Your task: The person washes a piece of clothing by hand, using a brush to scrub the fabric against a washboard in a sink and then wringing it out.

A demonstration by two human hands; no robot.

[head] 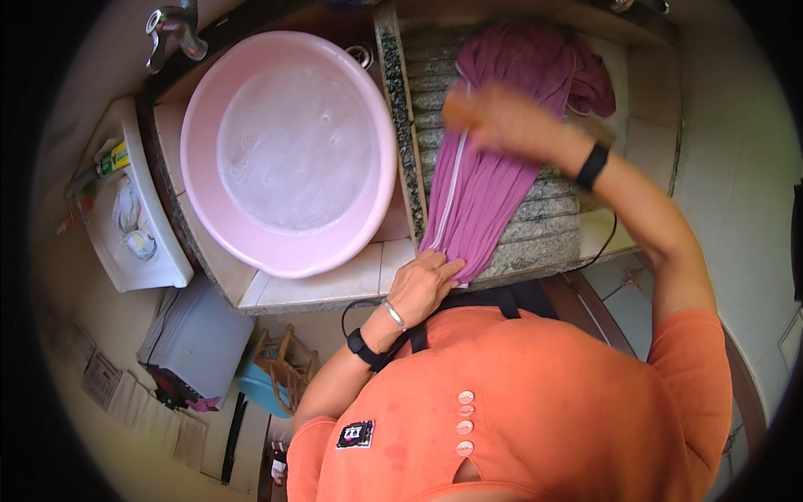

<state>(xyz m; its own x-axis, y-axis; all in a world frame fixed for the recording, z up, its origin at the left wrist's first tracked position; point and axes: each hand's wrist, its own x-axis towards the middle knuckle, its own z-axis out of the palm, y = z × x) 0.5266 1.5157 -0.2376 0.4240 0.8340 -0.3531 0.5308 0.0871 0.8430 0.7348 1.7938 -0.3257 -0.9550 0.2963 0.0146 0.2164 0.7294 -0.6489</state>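
Observation:
A purple cloth garment with a white stripe [495, 188] lies stretched over a ridged stone washboard [539, 232]. My left hand [423, 282] grips its gathered near end at the sink's front edge. Over the middle of the cloth is my right hand [508, 122], blurred, closed around an orange-brown block [459, 112]; whether this is soap or a brush I cannot tell. The garment's far part [533, 56] is bunched at the back of the washboard. To the left, a pink plastic basin [288, 257] holds cloudy, sudsy water [301, 150].
A speckled stone divider [398, 106] separates basin and washboard. A metal tap [175, 31] juts in at the upper left. On the far left is a white washbasin [169, 267] with a cloth inside. A washing machine [201, 339] and wooden stool [285, 357] stand below left.

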